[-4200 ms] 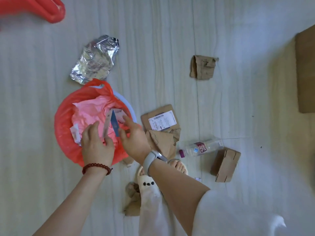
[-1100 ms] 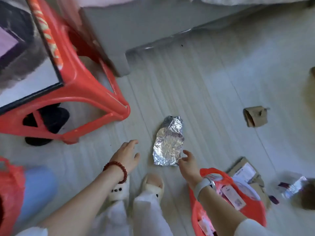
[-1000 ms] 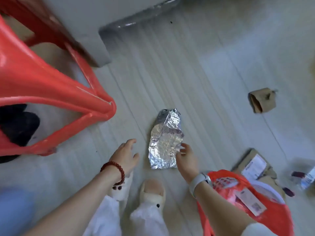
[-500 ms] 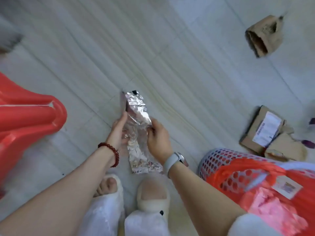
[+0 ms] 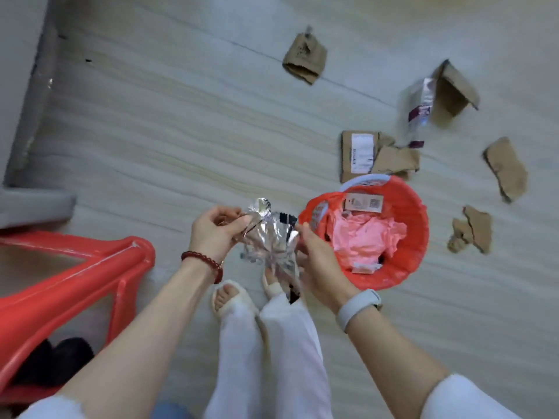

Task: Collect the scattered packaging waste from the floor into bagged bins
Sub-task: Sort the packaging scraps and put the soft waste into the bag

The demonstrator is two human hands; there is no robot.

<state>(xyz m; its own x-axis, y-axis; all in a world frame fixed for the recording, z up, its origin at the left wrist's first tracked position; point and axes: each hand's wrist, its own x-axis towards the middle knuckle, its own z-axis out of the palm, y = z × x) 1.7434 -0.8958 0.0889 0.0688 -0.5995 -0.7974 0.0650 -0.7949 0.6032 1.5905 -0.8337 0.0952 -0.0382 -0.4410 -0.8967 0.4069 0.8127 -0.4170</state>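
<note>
Silver crumpled foil sheet (image 5: 272, 240) sits pinched between both hands: left hand (image 5: 216, 234) curled round its upper edge, right hand (image 5: 317, 264) gripping its side, just beside the red-bagged round bin (image 5: 414, 237). Brown cardboard scraps (image 5: 506, 167) lie beyond.

Crinkled, shiny metallic foil (image 5: 273, 243) is seen beside a bin lined with a glossy red plastic bag (image 5: 414, 225). Matt brown cardboard scraps (image 5: 305, 60) are strewn over smooth, wood-grained floor (image 5: 169, 122).
</note>
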